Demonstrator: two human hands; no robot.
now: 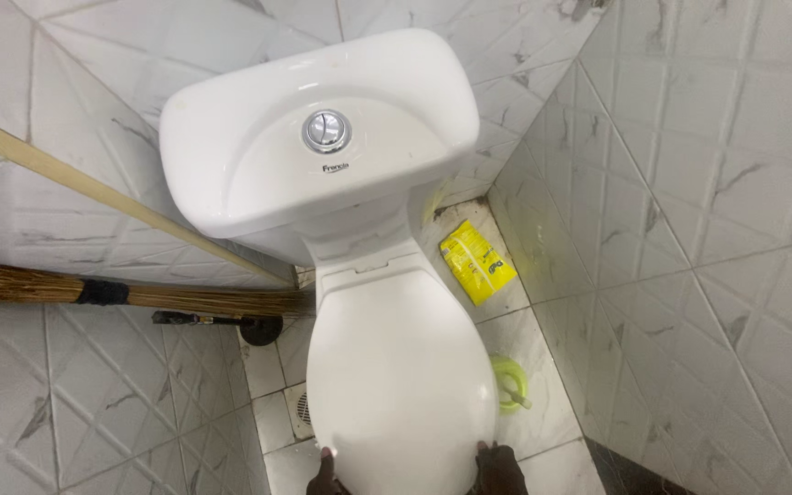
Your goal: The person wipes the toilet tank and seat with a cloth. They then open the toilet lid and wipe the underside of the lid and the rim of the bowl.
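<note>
The white toilet lid (pixel 401 367) lies closed over the bowl, below the white cistern (pixel 318 137) with its round chrome flush button (pixel 326 131). At the lid's front edge the left hand (pixel 326 477) touches the left side with its fingertips, and the right hand (pixel 499 469) rests against the right side; both are cut off by the frame's edge, so I cannot tell how the fingers are set. A yellow packet (pixel 477 262) and a green brush (pixel 510 383) lie on the tiled floor (pixel 543 348) to the right. A straw broom (pixel 130 291) and a wooden pole (pixel 112 197) lean against the left wall.
</note>
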